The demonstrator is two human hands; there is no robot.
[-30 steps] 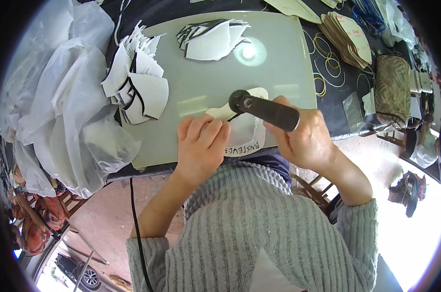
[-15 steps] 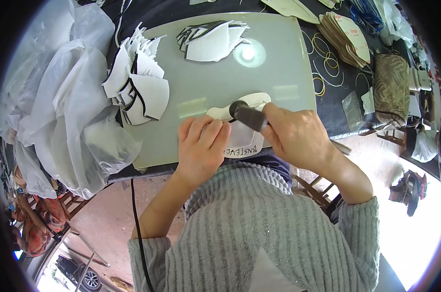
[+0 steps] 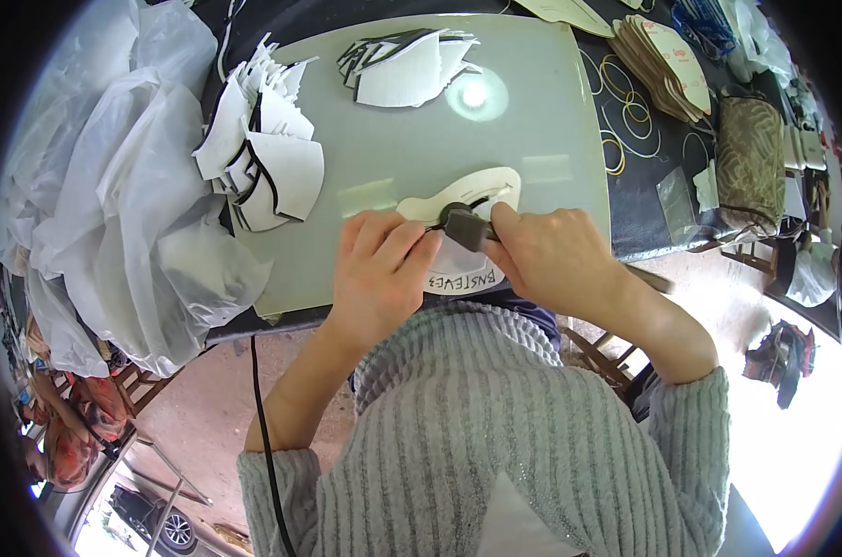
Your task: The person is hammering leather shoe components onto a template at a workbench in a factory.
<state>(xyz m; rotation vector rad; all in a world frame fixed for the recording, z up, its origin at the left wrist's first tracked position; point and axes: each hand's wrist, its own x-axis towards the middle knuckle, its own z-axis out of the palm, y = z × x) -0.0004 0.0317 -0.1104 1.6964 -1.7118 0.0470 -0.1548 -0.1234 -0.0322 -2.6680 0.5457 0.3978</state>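
A person in a gray ribbed sweater works a hammer over a cream pattern board at the near edge of a pale gray work mat. The right hand is closed around the hammer's handle, its dark head jutting out just left of the thumb and index finger, above the middle of the board. The left hand is set palm down at the board's left side, fingers bent and close together, tips near the hammer head; whether they pinch anything underneath cannot be told. Between the two hands, a white panel lies on the board, its upper edge partly covered by the hammer head. Farther back on the mat sits a fanned pile of black-edged white pieces, with a larger stack on the left, beside crumpled clear plastic.
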